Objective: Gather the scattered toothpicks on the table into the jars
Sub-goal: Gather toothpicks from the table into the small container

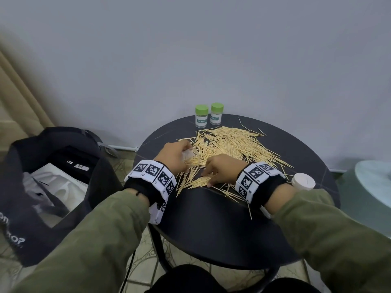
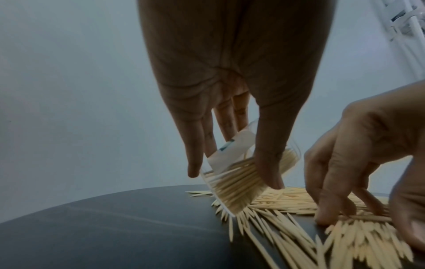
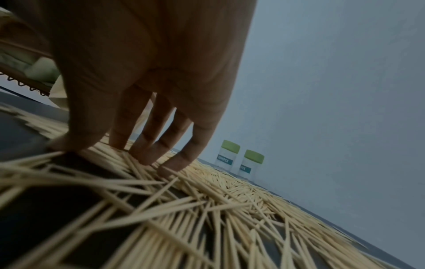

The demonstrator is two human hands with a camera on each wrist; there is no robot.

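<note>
While left grip (image 2: pixel 232 109) clasps tilted open jar (image 2: pixel 243 174), right grip (image 3: pixel 147 91) released, fingertips on toothpicks (image 1: pixel 230 142) beside it.

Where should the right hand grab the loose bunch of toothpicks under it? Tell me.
Pinch the bunch across its middle from above, thumb on the near side and fingers on the far side. The sticks lie flat and roughly parallel on the table, so a mid-length squeeze should keep them aligned.

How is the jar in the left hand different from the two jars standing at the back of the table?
The held jar has no lid; the two back jars wear green caps. The held jar is tilted, mouth down near the table, gripped by the left hand; the back jars stand upright, untouched. The held jar holds many toothpicks; the back jars look nearly empty. All are clear with white labels.
</note>
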